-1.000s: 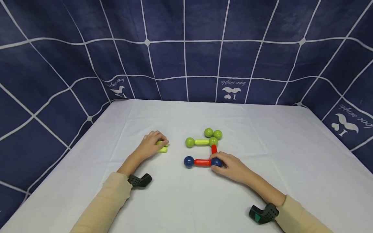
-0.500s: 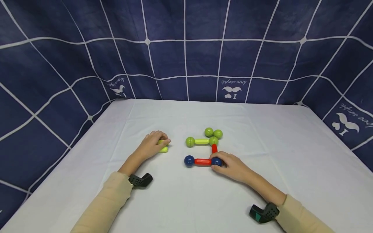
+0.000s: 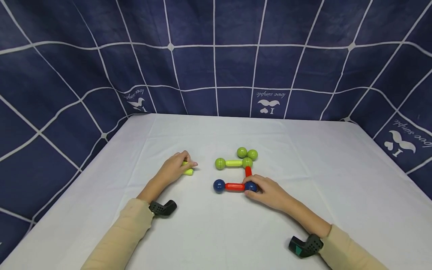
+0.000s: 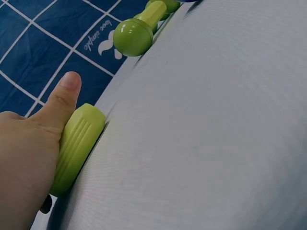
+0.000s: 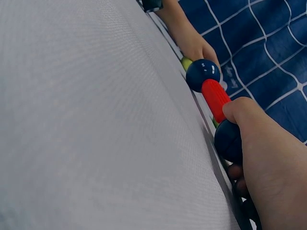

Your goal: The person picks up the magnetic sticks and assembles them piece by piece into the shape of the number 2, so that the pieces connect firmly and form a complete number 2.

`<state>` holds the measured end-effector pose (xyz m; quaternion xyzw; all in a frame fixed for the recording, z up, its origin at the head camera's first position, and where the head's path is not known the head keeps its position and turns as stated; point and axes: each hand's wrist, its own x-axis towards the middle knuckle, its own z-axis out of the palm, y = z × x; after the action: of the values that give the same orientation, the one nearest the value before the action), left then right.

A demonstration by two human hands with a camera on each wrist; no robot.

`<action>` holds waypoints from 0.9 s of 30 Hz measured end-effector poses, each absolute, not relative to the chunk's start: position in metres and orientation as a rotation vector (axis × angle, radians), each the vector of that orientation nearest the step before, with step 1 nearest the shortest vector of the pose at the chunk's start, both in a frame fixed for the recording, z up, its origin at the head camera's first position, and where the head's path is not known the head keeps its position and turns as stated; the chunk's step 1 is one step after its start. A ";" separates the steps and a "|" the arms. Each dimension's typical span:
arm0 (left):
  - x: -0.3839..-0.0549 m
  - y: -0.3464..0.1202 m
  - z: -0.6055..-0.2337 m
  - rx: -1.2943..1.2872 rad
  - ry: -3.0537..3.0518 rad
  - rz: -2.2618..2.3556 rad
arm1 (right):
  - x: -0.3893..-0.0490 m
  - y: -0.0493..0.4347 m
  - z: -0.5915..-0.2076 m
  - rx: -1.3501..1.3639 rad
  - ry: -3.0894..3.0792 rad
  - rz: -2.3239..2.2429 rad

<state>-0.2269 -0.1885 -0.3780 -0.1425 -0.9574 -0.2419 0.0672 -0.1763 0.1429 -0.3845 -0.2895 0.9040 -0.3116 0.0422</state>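
head view: the right grip [image 3: 270, 192] pinches the blue corner ball [image 3: 251, 186] of a chain [image 3: 233, 163] of balls and rods on the tabletop [image 3: 202, 232], lying left of and beyond that grip. the left grip [image 3: 173, 167] rests over a loose yellow-green rod [image 3: 188, 172]; its thumb is straight beside it, the other fingertips are hidden, so i cannot tell whether it is pinched. the step seems to be steadying the chain while gathering the rod: best to hold the corner lightly, without twisting the joints, and to take the rod by its middle. left of the right grip, a glossy red rod [image 3: 234, 187] ends at a blue end ball [image 3: 219, 186]; beyond it, another red rod [image 3: 248, 171] reaches a green corner ball [image 3: 247, 162].
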 end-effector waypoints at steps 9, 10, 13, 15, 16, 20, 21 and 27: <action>-0.230 -0.187 -0.378 -0.423 -2.785 -0.950 | -0.177 0.142 -0.383 -0.896 2.775 -0.943; -0.229 -0.186 -0.377 -0.411 -2.772 -0.970 | -0.177 0.142 -0.383 -0.887 2.777 -0.945; -0.225 -0.181 -0.372 -0.376 -2.735 -1.024 | -0.175 0.142 -0.383 -0.852 2.783 -0.945; -0.221 -0.175 -0.367 -0.361 -2.721 -1.063 | -0.175 0.141 -0.383 -0.824 2.779 -0.948; -0.219 -0.171 -0.365 -0.357 -2.720 -1.077 | -0.174 0.141 -0.383 -0.813 2.777 -0.950; -0.209 -0.153 -0.357 -0.334 -2.751 -1.055 | -0.174 0.139 -0.383 -0.769 2.781 -0.964; -0.207 -0.149 -0.355 -0.330 -2.758 -1.043 | -0.174 0.139 -0.383 -0.759 2.785 -0.968; -0.197 -0.132 -0.345 -0.391 -2.814 -1.083 | -0.177 0.139 -0.382 -0.733 2.811 -0.954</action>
<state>-0.1972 -0.1318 -0.3445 -0.1286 -0.9244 -0.3556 0.0505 -0.1768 0.1389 -0.3824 -0.2397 0.9185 -0.3117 0.0420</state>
